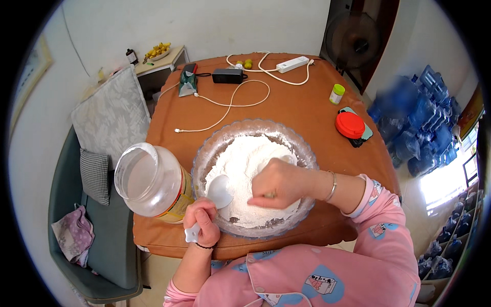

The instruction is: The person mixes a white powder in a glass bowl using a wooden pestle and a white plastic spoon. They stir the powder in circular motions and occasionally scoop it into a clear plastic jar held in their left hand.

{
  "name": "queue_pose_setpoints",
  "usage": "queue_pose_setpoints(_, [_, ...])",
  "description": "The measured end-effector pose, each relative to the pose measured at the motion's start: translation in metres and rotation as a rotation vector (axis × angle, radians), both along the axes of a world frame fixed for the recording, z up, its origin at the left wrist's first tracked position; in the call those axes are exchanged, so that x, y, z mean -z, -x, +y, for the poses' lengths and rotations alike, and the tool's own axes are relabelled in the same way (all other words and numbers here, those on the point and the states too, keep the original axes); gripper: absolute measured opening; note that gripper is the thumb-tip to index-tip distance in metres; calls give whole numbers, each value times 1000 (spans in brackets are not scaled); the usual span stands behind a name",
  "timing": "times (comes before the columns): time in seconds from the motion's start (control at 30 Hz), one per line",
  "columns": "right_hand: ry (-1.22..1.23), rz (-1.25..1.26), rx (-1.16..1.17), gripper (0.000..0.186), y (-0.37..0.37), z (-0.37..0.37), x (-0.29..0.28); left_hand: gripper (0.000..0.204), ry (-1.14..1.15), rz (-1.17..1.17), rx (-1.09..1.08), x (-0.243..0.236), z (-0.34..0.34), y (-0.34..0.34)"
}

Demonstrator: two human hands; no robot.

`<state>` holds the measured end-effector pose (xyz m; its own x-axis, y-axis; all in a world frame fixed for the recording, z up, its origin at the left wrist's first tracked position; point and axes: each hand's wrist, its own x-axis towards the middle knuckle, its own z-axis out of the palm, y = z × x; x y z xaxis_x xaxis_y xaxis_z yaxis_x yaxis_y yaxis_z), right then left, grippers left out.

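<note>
Glass bowl (204, 146), centre of frame: judged rigid, breakable and heavy when laden; best held two-handed at opposite rims. White powder (240, 161) within it: loose and soft, likely to slide and dust; better scooped than pinched. Scoop (220, 191), left of centre: probably light, stiff plastic, slippery if dusted; proper hold is the handle. The left grip (203, 221), lower left of centre, is clamped on that handle, the scoop's head projecting to its upper right, across the powder's left edge. The right grip (276, 185), right of centre, shows curled fingers over the powder; whether they enclose anything cannot be determined from this angle.
</note>
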<state>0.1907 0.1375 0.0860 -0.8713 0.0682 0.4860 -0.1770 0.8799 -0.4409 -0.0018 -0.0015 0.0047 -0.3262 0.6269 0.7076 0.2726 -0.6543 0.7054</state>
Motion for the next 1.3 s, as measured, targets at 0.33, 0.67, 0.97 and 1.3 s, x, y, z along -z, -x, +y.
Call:
queue_pose_setpoints(0.33, [703,-127,211,33,-22,7,-44,30,33,-15,-16,3,-5,0])
queue_pose_setpoints(0.67, [861,48,430,38,20,36,-16,30,10,-8,-15,1,-2,0])
queue_pose_setpoints(0.97, [969,13,312,36,-17,15,-37,30,41,-14,-27,4,-5,-1])
queue_pose_setpoints(1.3, [705,39,327,35,31,13,-8,31,-4,18,-3,3,-2,1])
